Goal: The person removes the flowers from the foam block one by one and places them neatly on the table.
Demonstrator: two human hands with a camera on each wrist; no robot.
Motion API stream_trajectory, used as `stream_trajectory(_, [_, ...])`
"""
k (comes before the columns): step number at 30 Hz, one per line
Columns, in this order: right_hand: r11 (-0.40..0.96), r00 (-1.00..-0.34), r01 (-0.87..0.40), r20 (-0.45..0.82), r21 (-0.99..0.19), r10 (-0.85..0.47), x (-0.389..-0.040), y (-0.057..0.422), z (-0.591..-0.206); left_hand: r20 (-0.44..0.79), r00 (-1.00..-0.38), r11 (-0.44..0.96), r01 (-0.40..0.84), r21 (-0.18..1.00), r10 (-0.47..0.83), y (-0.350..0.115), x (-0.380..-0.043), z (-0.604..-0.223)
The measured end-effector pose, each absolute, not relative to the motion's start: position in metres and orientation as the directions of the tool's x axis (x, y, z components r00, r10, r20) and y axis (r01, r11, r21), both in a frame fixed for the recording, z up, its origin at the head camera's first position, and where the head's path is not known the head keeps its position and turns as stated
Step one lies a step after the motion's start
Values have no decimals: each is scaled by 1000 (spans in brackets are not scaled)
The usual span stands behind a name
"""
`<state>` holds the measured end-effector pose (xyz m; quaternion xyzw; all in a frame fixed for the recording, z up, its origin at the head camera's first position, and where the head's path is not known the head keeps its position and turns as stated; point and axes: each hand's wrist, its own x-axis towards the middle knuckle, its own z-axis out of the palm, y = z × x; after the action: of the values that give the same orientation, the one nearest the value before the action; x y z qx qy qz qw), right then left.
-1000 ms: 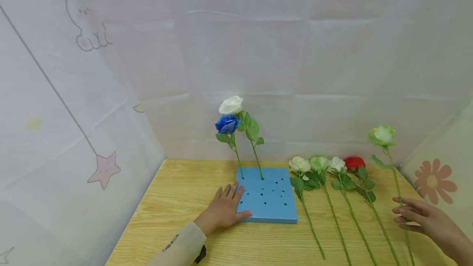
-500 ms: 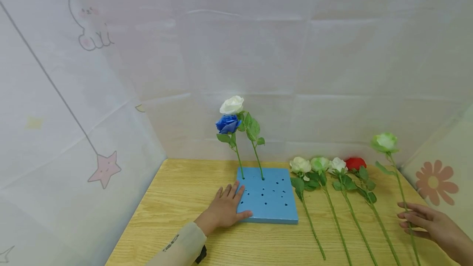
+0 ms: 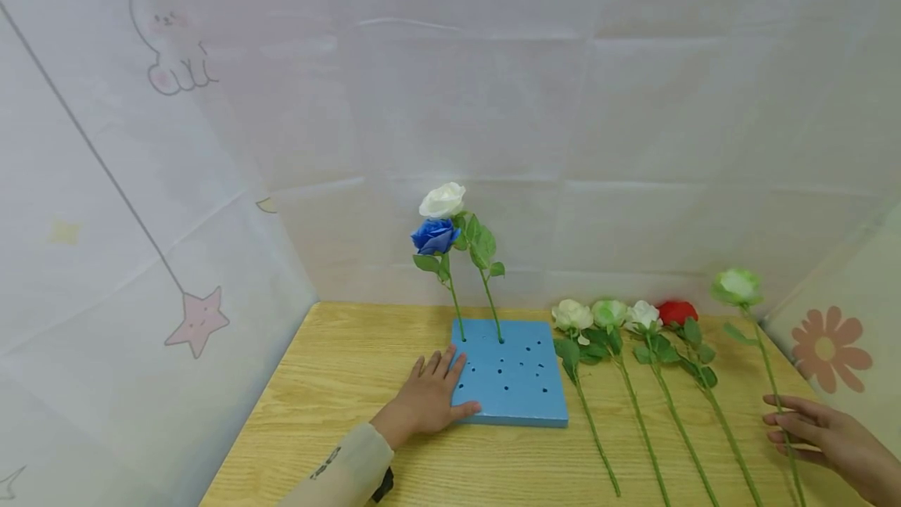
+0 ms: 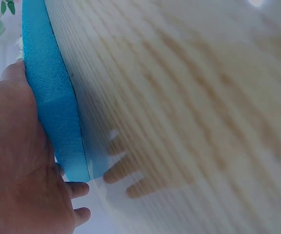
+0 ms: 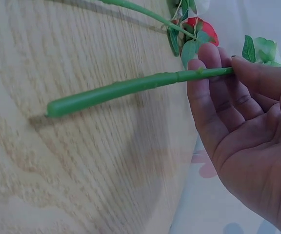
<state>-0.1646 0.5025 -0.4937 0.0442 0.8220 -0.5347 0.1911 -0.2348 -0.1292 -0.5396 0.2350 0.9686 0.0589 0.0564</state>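
Observation:
My left hand (image 3: 425, 401) rests flat with spread fingers on the left edge of a blue foam block (image 3: 517, 401) dotted with small holes. Two artificial roses stand upright in its back holes: a blue rose (image 3: 434, 236) and a white rose (image 3: 443, 200). At the far right, my right hand (image 3: 823, 433) pinches the stem of a green-white rose (image 3: 737, 288) between thumb and fingers. In the right wrist view, the lower end of that green stem (image 5: 101, 95) points away from the hand, close over the table.
On the wooden table (image 3: 338, 366), right of the block, lie a cream rose (image 3: 572, 314), another green-white rose (image 3: 608, 313), a white rose (image 3: 642, 315) and a red rose (image 3: 677, 311), stems toward the front. A pale printed cloth (image 3: 479, 84) hangs behind.
My right hand has moved a little right and down, and the green-white rose in it has come lower. The left hand stays where it was on the block.

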Motion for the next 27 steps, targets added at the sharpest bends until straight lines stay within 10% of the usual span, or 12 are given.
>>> stream_trajectory(27, [370,-887,346,-429,-862,-173,-178,521,-522,-76,-878,877,459,141,472,-131,-238,-538])
